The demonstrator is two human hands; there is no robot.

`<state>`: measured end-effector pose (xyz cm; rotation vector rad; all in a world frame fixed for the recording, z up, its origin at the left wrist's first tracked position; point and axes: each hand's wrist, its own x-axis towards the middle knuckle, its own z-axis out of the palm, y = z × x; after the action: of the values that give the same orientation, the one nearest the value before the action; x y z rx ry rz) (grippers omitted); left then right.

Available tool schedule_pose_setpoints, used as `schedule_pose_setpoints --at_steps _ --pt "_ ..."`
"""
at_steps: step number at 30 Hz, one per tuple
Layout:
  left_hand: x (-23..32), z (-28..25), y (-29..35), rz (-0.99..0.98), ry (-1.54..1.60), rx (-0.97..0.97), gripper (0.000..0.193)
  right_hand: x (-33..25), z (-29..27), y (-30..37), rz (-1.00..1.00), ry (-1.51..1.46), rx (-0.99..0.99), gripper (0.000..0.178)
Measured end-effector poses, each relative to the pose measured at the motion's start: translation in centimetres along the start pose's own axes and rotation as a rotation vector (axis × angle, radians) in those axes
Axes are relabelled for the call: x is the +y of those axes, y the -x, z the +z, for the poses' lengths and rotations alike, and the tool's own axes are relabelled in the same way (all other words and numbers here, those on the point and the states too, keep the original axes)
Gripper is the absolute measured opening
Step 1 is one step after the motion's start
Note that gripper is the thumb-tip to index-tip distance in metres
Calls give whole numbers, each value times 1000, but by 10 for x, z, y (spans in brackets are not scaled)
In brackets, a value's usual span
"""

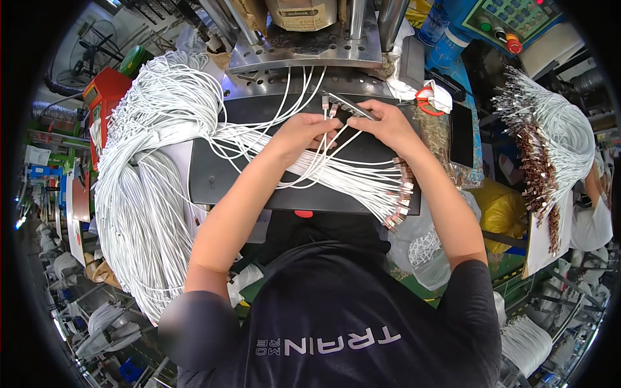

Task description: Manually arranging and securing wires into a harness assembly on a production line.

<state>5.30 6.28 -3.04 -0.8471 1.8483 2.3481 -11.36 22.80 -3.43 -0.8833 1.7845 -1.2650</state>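
My left hand point(309, 134) is closed on white cables point(325, 126), near their small metal plug ends. Close by on the right, my right hand point(390, 127) grips one end of a narrow dark metal bar point(352, 105), which slants up to the left beside those plugs. Whether any plug sits in the bar is hard to make out. Below both hands, a fanned bundle of white cables point(349, 189) with brownish metal ends point(402, 194) lies across a dark work board point(226, 184). Several cables run from between my hands back toward the press.
A press with a steel plate point(307, 57) and posts stands behind the board. A large heap of white cables point(155, 110) hangs over the left side. At right are red-handled scissors point(427, 100), a control panel point(511, 26) and another cable bundle point(559, 136).
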Motion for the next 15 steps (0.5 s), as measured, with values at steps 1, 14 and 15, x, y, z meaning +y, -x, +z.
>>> schedule_pose_setpoints --at_steps 1,14,15 --pt "1 -3 1 -5 17 -1 28 -6 -3 3 35 -56 -3 35" --pt "4 3 2 -3 -105 64 21 -10 -6 11 35 83 -89 36" --pt "3 -9 -1 10 -76 75 22 -11 -7 10 34 83 -90 36"
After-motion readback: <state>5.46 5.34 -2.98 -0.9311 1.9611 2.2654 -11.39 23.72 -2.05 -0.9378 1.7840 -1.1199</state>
